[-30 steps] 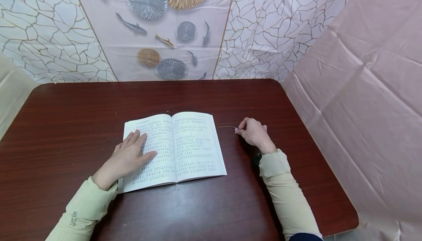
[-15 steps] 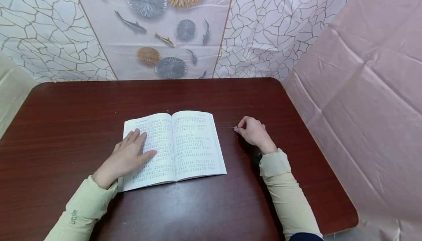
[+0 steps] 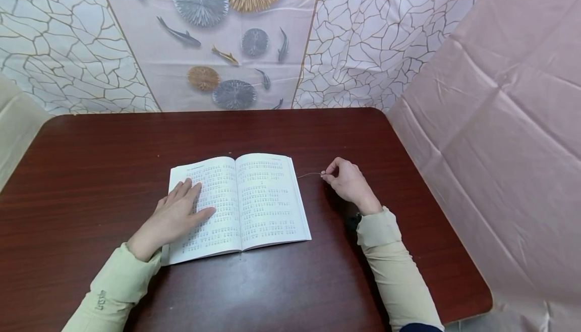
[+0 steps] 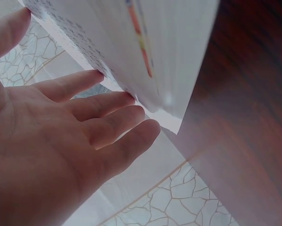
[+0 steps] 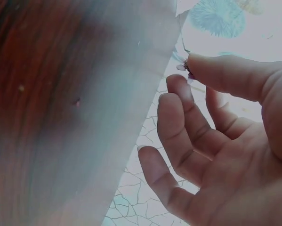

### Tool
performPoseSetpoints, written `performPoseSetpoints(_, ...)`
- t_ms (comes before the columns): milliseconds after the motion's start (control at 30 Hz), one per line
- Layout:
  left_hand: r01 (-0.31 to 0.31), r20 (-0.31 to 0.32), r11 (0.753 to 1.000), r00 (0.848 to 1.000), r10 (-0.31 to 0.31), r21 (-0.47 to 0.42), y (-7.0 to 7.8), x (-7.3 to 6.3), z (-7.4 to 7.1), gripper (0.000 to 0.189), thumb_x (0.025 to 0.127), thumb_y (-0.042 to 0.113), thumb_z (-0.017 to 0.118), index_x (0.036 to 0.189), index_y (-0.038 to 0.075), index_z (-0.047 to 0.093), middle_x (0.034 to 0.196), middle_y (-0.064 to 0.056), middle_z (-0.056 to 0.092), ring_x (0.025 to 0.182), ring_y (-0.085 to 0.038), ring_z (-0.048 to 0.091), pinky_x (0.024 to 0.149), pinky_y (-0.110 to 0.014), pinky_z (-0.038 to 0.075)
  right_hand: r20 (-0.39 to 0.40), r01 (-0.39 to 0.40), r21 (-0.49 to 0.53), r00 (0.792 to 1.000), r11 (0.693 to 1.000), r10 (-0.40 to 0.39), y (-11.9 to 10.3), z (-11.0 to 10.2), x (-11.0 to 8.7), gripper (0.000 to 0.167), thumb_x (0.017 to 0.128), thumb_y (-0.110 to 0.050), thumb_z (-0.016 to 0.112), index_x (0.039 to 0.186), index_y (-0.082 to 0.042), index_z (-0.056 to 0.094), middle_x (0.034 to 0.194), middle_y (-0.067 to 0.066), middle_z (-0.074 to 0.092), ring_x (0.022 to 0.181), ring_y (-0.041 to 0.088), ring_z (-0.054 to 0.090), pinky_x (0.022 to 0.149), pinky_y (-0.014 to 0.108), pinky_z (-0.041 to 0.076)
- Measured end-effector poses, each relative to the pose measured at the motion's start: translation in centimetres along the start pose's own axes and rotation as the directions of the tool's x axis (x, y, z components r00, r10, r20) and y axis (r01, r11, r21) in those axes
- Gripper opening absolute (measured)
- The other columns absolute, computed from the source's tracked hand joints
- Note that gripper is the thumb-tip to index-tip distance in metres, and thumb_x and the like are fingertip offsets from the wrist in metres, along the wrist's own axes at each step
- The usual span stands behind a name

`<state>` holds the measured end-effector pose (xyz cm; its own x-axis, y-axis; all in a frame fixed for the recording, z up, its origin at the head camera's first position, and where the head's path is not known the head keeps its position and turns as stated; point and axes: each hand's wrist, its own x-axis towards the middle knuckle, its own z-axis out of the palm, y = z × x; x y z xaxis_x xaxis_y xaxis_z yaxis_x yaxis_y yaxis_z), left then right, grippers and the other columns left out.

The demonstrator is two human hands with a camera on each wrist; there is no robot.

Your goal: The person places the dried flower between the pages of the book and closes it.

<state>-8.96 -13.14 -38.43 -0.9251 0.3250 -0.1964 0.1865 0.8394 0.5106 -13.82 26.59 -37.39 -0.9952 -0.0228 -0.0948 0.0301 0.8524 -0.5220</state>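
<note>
Right hand (image 5: 235,153), pinched pale object (image 5: 181,67), tabletop (image 5: 46,117)

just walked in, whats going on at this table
A person has a book lying open on a dark red table. Their left hand rests on the left page. Right of the book, their right hand pinches a small pale item, too small to name surely; a thin strand runs from it toward the book's right edge.
</note>
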Motion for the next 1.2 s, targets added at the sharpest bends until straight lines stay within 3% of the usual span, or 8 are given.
performPoseSetpoints(433, -0.009, -0.006, 1.0, 1.0, 0.009, 0.006, -0.02, -0.01, 0.05, 0.081, 0.096, 0.048, 0.055, 0.147, -0.01, 0.029, 0.154, -0.035, 0.014, 0.141, -0.051, 0.012, 0.104, -0.071, 0.015, -0.029, 0.027, 0.052, 0.999, 0.998, -0.025, 0.11, -0.4, -0.31, 0.011, 0.093, -0.018, 0.067, 0.094, -0.009, 0.06, 0.093, 0.008, 0.066, 0.062, 0.022, 0.051, 0.057, 0.033, 0.043)
performPoseSetpoints(733, -0.012, -0.007, 1.0, 1.0, 0.012, 0.006, 0.02, -0.09, 0.03, 0.081, 0.096, 0.047, 0.055, 0.147, -0.01, 0.029, 0.153, -0.035, 0.015, 0.141, -0.052, 0.013, 0.104, -0.071, 0.015, -0.03, 0.052, 0.071, 0.998, 0.996, -0.05, 0.13, -0.62, -0.4, 0.02, 0.094, -0.011, 0.063, 0.113, -0.002, 0.065, 0.093, 0.009, 0.067, 0.074, 0.02, 0.059, 0.066, 0.032, 0.047)
performPoseSetpoints(967, -0.015, -0.011, 1.0, 1.0, 0.015, 0.011, -0.07, -0.04, 0.07, 0.081, 0.096, 0.048, 0.054, 0.147, -0.01, 0.029, 0.153, -0.035, 0.015, 0.141, -0.052, 0.013, 0.103, -0.071, 0.016, -0.016, 0.042, 0.062, 0.999, 0.997, -0.042, 0.36, -0.73, -0.52, 0.012, 0.095, -0.012, 0.062, 0.104, -0.008, 0.068, 0.09, 0.009, 0.07, 0.062, 0.02, 0.052, 0.058, 0.031, 0.042)
performPoseSetpoints(1200, -0.012, -0.009, 1.0, 1.0, 0.012, 0.009, -0.11, -0.04, 0.11, 0.082, 0.096, 0.048, 0.054, 0.147, -0.01, 0.029, 0.154, -0.035, 0.015, 0.141, -0.052, 0.013, 0.104, -0.071, 0.015, -0.054, 0.06, 0.051, 0.997, 0.997, -0.057, 0.24, -1.02, -0.81, 0.011, 0.094, -0.015, 0.063, 0.103, -0.008, 0.067, 0.091, 0.007, 0.068, 0.069, 0.022, 0.053, 0.064, 0.033, 0.043)
